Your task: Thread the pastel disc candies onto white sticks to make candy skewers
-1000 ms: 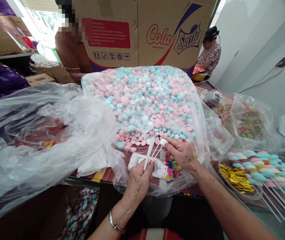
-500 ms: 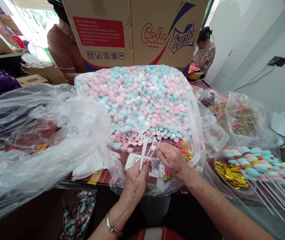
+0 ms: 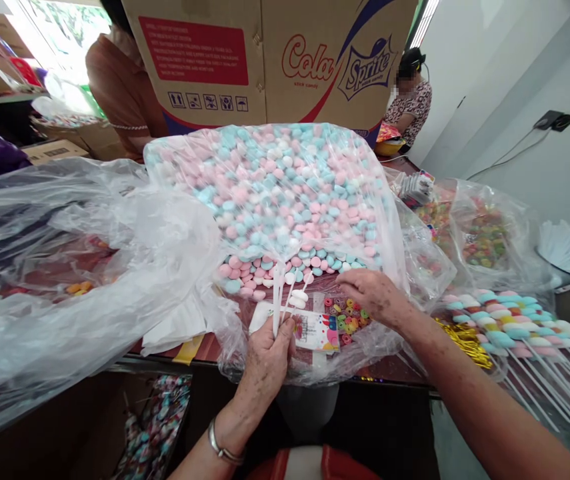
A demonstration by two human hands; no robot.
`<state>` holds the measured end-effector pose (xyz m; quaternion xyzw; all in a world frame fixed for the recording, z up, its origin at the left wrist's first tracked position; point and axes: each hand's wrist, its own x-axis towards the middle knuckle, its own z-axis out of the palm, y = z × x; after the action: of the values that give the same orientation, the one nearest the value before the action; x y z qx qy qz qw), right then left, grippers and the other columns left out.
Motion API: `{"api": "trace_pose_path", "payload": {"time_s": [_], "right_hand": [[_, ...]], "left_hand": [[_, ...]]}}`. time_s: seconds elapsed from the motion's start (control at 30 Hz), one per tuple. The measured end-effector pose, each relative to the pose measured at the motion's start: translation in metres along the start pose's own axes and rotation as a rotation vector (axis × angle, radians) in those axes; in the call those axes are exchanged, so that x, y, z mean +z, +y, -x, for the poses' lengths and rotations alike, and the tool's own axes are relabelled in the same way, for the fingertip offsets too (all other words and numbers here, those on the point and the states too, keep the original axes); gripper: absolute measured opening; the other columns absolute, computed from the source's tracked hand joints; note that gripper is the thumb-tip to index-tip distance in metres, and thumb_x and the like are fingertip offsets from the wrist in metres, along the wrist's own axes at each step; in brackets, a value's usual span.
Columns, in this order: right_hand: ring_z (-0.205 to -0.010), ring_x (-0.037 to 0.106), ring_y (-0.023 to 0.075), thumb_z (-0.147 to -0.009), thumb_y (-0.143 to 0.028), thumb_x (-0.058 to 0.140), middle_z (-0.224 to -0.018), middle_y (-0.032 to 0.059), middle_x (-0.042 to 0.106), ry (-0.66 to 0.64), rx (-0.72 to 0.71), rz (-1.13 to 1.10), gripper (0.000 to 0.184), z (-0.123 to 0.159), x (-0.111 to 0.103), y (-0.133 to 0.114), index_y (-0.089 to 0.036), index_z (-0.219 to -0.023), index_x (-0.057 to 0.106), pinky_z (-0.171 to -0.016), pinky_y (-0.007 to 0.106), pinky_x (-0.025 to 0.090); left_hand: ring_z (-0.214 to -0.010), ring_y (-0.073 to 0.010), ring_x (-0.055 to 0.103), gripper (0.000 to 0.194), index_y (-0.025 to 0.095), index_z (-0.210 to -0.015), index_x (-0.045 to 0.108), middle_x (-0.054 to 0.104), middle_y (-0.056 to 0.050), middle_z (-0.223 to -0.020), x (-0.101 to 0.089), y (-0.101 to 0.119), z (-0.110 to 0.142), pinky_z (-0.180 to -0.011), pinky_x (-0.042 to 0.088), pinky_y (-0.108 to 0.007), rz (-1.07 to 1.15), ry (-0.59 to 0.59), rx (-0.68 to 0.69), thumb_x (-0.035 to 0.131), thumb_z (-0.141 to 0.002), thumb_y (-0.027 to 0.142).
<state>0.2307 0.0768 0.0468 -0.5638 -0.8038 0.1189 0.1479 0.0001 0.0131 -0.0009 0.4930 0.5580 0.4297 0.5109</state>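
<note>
My left hand [image 3: 269, 350] is closed around a bundle of thin white sticks [image 3: 277, 293], held upright over the table's front. One stick slants to the right and carries white marshmallow pieces [image 3: 298, 299] partway along it. My right hand [image 3: 377, 293] is apart from the sticks, palm down, its fingers bent and pointing left, with nothing visible in them. It hovers beside small coloured ring candies [image 3: 349, 313] and near the loose pink, blue and white marshmallows [image 3: 265, 273]. Those spill from the mouth of a large clear bag [image 3: 275, 180]. A printed white packet [image 3: 317, 331] lies below the sticks.
A big cardboard box [image 3: 215, 60] stands behind the bag. At right lie finished marshmallow skewers [image 3: 515, 323], gold ties [image 3: 465, 343] and bagged ring candies [image 3: 485, 237]. Crumpled clear plastic [image 3: 165, 233] covers the left. Two people [image 3: 119, 87] sit beyond the box.
My right hand has left the white marshmallow on the stick and moved right, over beside the ring candies. My left hand still grips the sticks, nearly in place.
</note>
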Motion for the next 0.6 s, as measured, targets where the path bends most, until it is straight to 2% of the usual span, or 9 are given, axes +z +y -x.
{"api": "trace_pose_path", "payload": {"time_s": [0.07,0.13,0.27,0.4,0.6], "right_hand": [[-0.093,0.063,0.0201,-0.092,-0.019,0.05,-0.096,0.006,0.072,-0.115,-0.058,0.062,0.021,0.002,0.007,0.0,-0.02,-0.093,0.071,-0.084,0.029,0.046],[-0.093,0.061,0.02,-0.092,-0.016,0.05,-0.095,0.0072,0.07,-0.162,-0.09,0.124,0.019,0.006,0.014,-0.001,-0.019,-0.092,0.069,-0.083,0.029,0.044],[-0.091,0.059,0.0202,-0.088,-0.007,0.05,-0.092,0.0072,0.068,-0.184,-0.145,0.203,0.022,0.009,0.018,0.0,-0.018,-0.092,0.068,-0.081,0.029,0.043],[-0.087,0.058,0.0213,-0.092,-0.013,0.049,-0.087,0.0084,0.067,-0.201,-0.156,0.248,0.021,0.007,0.014,0.006,-0.017,-0.083,0.067,-0.082,0.031,0.042],[-0.085,0.057,0.0185,-0.094,-0.016,0.045,-0.088,0.0053,0.065,-0.147,-0.05,0.076,0.02,0.0,0.004,0.011,-0.018,-0.086,0.063,-0.077,0.028,0.043]], "left_hand": [[-0.041,-0.0093,0.035,0.038,0.02,-0.062,0.054,0.044,0.006,-0.045,0.0,-0.003,-0.001,-0.042,0.026,-0.023,0.024,0.007,-0.008,0.056,-0.088,0.047],[-0.041,-0.0094,0.036,0.037,0.019,-0.066,0.057,0.046,0.006,-0.046,0.001,-0.006,-0.001,-0.042,0.027,-0.022,0.045,0.017,-0.01,0.057,-0.087,0.049],[-0.041,-0.0093,0.037,0.036,0.019,-0.068,0.057,0.047,0.006,-0.047,0.001,-0.006,-0.001,-0.042,0.027,-0.022,0.056,0.023,-0.01,0.058,-0.086,0.051],[-0.039,-0.0081,0.031,0.039,0.02,-0.061,0.051,0.041,0.007,-0.045,0.001,0.0,0.0,-0.041,0.023,-0.023,0.049,-0.002,-0.027,0.056,-0.086,0.049],[-0.039,-0.0085,0.03,0.038,0.021,-0.061,0.05,0.038,0.008,-0.044,0.0,0.004,0.001,-0.041,0.02,-0.023,0.031,-0.031,-0.021,0.054,-0.087,0.049]]}}
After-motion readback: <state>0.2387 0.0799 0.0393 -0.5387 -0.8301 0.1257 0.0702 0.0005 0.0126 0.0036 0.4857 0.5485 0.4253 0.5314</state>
